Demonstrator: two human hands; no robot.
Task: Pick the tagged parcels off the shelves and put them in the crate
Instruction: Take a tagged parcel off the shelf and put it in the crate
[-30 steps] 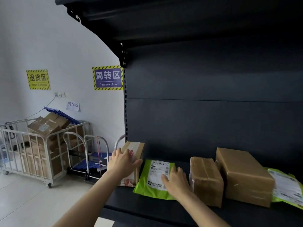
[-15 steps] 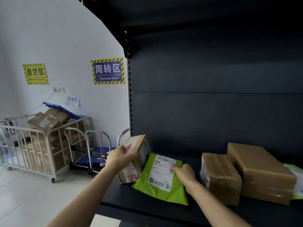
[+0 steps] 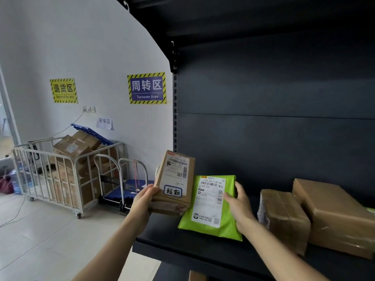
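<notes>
1. Tagged parcel (image 3: 174,183), a brown box, is upright at the left end of the shelf (image 3: 182,246); its printed label is too small to read.
2. Left hand (image 3: 144,201) grips its left side, with the fingers hidden behind it.
3. Right hand (image 3: 239,203) pinches the right edge of the green mailer (image 3: 211,205) just beside it.

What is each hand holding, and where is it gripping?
The left hand grips the tagged brown box by its lower left edge; the right hand holds the green mailer at its right edge.
</notes>
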